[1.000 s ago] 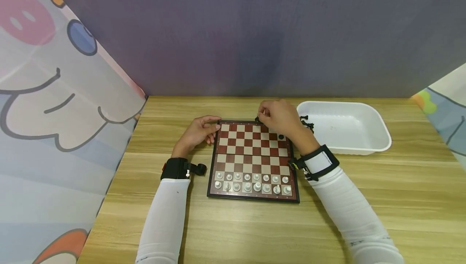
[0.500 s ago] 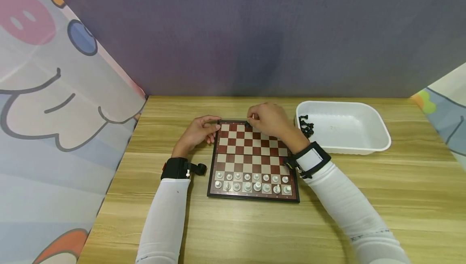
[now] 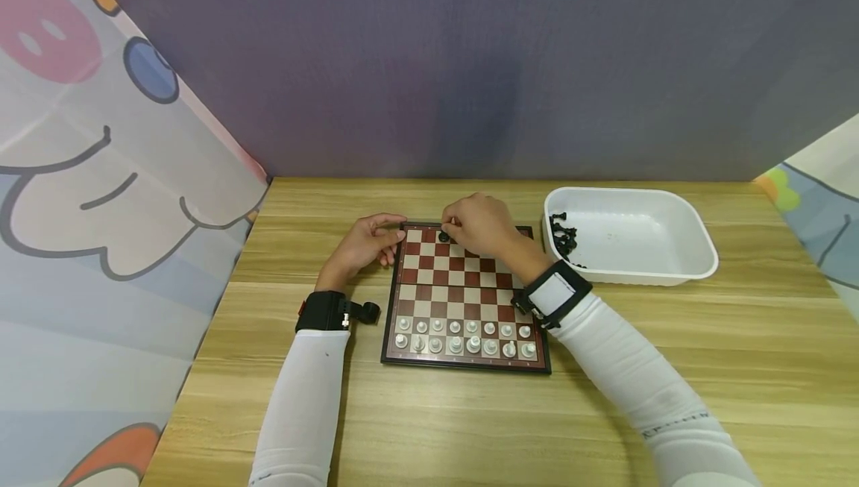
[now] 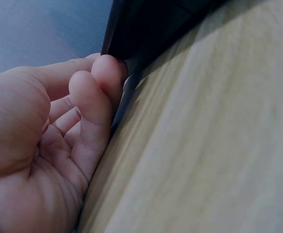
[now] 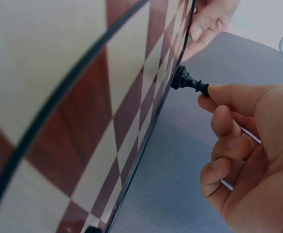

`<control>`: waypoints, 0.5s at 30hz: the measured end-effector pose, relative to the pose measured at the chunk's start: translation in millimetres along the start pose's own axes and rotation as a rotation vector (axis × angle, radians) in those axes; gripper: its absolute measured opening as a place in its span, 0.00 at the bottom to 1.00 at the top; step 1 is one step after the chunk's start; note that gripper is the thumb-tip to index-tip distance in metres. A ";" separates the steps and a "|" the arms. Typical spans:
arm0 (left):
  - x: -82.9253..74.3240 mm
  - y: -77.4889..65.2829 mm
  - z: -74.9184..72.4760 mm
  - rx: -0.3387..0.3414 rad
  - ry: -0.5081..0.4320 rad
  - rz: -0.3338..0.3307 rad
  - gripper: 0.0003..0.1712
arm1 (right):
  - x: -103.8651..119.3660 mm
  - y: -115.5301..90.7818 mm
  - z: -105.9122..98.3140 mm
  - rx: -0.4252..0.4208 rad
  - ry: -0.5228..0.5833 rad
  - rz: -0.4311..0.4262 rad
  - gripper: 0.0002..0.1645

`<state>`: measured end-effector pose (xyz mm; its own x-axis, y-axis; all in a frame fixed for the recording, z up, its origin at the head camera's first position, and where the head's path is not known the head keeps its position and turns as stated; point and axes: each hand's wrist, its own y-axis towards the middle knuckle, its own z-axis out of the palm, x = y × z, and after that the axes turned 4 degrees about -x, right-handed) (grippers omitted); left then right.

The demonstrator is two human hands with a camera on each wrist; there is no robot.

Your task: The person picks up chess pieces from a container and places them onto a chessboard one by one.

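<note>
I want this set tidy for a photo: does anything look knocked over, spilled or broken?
Nothing stands out as spilled or damaged. The white pieces stand in two neat rows on the chessboard. The only untidy spot: black pieces lying jumbled at the left end of the white tray.

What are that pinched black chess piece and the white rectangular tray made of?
The black chess piece looks like glossy plastic because its dark surface catches highlights, though painted wood is possible. The white rectangular tray is likely smooth plastic, judging by its even surface, thin rim and rounded corners.
</note>
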<state>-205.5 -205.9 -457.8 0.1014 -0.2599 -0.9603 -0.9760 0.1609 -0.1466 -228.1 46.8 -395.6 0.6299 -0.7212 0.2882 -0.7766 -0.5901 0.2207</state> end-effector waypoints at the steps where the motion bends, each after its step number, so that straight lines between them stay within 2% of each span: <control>1: 0.2 0.0 0.0 0.000 -0.001 0.001 0.21 | 0.6 0.4 1.2 0.001 -0.009 0.002 0.06; 7: 2.3 1.2 0.0 -0.003 -0.010 0.000 0.22 | 2.3 2.1 5.0 0.016 -0.048 0.006 0.06; 15: 1.3 0.5 -1.0 -0.006 0.000 0.002 0.21 | 4.1 2.3 0.3 0.077 -0.033 0.042 0.06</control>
<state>-206.0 -207.2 -458.9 0.0996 -0.2597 -0.9605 -0.9774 0.1554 -0.1434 -227.3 42.3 -394.2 0.5981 -0.7564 0.2648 -0.7998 -0.5845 0.1367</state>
